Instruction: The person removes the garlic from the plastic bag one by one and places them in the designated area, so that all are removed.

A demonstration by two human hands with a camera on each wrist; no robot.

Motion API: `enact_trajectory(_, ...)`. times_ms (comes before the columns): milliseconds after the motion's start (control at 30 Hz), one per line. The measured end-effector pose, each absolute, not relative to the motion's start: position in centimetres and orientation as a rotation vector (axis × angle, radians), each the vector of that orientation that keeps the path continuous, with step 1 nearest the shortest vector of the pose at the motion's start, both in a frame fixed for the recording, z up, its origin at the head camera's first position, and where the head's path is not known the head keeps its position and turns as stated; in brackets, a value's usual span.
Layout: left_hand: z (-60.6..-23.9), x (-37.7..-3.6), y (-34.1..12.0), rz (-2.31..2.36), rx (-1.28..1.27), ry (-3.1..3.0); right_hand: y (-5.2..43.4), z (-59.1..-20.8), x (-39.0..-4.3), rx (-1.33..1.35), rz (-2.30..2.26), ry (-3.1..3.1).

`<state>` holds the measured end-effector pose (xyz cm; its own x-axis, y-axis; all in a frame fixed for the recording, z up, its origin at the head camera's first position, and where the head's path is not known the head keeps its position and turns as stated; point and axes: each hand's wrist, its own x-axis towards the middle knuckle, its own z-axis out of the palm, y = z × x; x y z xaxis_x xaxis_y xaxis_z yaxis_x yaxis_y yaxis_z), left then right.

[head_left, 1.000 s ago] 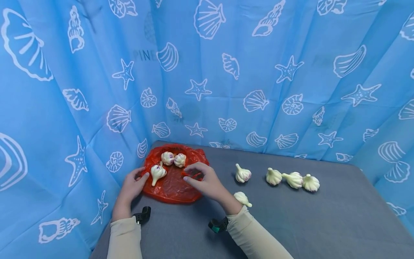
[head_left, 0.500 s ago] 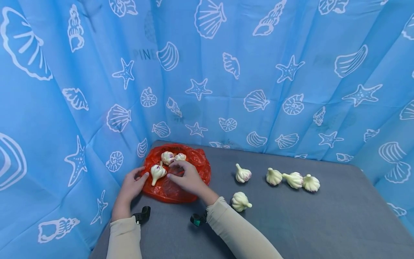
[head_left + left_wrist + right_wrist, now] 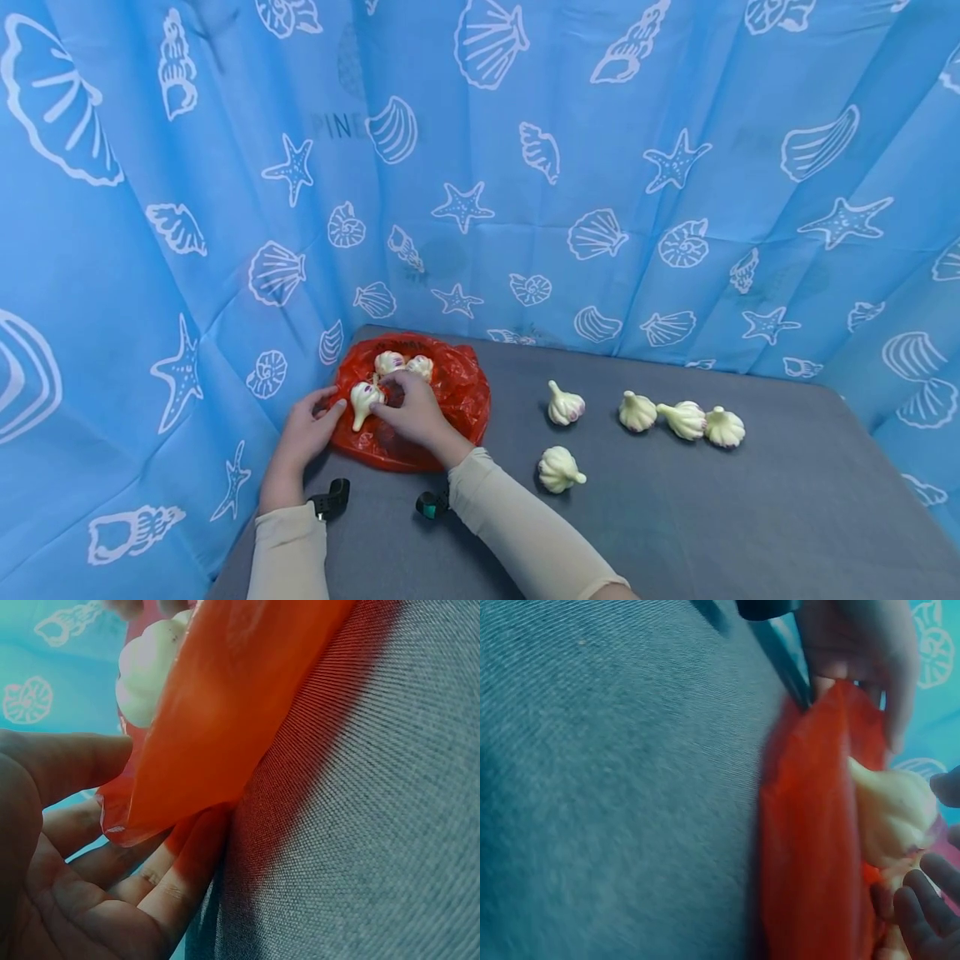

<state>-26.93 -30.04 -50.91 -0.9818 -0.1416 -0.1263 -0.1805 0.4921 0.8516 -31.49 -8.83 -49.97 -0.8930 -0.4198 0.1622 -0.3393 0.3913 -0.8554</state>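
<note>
A red plastic bag (image 3: 450, 400) lies at the grey table's back left corner with three garlic bulbs on it. My left hand (image 3: 306, 429) pinches the bag's left edge (image 3: 161, 799), thumb above and fingers beneath. My right hand (image 3: 412, 410) reaches over the bag. Its thumb and fingers curl round the right side of the nearest garlic bulb (image 3: 364, 398), which also shows in the right wrist view as a garlic bulb (image 3: 891, 810) behind the bag's red wall (image 3: 810, 847). The other two bulbs (image 3: 388, 362) (image 3: 421, 367) lie behind it.
Several loose garlic bulbs lie on the grey table (image 3: 675, 517): one (image 3: 559, 469) beside my right forearm, one (image 3: 564, 406) further back, and a row of three (image 3: 681, 418) to the right. A blue seashell curtain (image 3: 525, 167) closes off the back and both sides.
My right hand has moved left across the bag, from its right side to the nearest bulb. This uncovers the loose bulb by my forearm. The left hand has stayed put.
</note>
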Motion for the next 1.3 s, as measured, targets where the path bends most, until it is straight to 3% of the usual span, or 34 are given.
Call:
enact_trajectory(900, -51.0, -26.9, -30.0, 1.533, -0.296, 2.665, -9.4, -50.8, -31.5, -0.668, -1.46, 2.619)
enact_trajectory(1300, -51.1, -27.1, -29.9, 1.527, -0.321, 2.685, -5.3, -46.3, -28.5, -0.783, -1.666, 2.512)
